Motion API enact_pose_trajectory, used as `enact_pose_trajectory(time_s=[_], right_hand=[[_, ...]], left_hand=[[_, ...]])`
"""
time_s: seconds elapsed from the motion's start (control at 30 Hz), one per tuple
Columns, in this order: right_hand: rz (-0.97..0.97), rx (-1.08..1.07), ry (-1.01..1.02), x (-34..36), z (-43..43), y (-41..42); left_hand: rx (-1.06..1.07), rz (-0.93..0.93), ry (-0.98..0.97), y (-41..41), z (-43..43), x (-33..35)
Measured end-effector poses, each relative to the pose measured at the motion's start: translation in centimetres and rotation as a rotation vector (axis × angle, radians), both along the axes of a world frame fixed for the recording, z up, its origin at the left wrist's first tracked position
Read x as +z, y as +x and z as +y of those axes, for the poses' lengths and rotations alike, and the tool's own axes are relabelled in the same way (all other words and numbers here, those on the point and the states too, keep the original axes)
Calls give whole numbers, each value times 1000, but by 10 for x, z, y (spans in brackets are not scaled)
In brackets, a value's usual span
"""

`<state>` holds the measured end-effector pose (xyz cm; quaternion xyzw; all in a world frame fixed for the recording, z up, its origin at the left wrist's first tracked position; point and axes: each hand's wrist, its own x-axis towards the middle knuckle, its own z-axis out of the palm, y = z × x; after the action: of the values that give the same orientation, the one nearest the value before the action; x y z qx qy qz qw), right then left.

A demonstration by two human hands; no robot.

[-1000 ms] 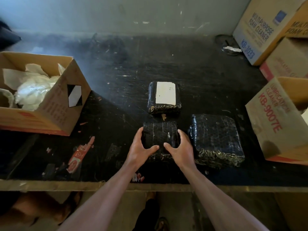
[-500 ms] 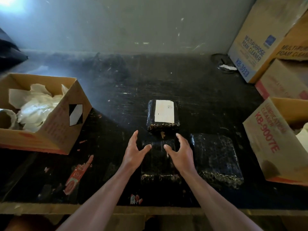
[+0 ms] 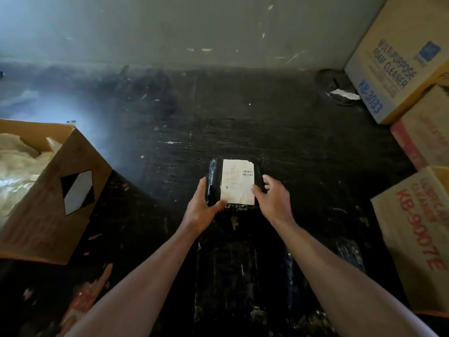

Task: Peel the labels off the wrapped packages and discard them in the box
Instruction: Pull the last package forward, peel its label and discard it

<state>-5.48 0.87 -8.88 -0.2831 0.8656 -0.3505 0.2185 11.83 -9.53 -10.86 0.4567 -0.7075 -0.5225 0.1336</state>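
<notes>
A black wrapped package (image 3: 216,170) lies mid-table with a white label (image 3: 238,181) on its top. My left hand (image 3: 200,207) holds its left side, the thumb on the near left corner by the label. My right hand (image 3: 274,200) is spread at the package's right side, the thumb close to the label's right edge. An unlabelled black package (image 3: 233,276) lies between my forearms. Another one (image 3: 349,251) shows partly behind my right forearm. An open cardboard box (image 3: 48,215) at the left holds crumpled white paper (image 3: 17,161).
Cardboard cartons stand along the right side: a foam cleaner carton (image 3: 393,69), a pink-edged one (image 3: 425,137) and an open KB-9007E carton (image 3: 413,227). A dark round object with a paper scrap (image 3: 337,88) sits at the back right. A red scrap (image 3: 82,300) lies near left.
Both hands let go of the near unlabelled package and moved forward to the labelled one. The view tilted up and forward.
</notes>
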Motion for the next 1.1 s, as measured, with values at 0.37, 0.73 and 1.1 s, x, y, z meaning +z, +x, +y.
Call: enact_pose_trajectory(time_s=[0.37, 0.73, 1.1], right_hand=[[154, 174, 124, -28, -83, -62], [110, 165, 40, -29, -97, -73], [113, 133, -38, -29, -101, -58]], left_hand=[[-209, -106, -25, -32, -26, -29], [-246, -98, -44, -32, -26, -40], [-218, -47, -82, -29, -23, -49]])
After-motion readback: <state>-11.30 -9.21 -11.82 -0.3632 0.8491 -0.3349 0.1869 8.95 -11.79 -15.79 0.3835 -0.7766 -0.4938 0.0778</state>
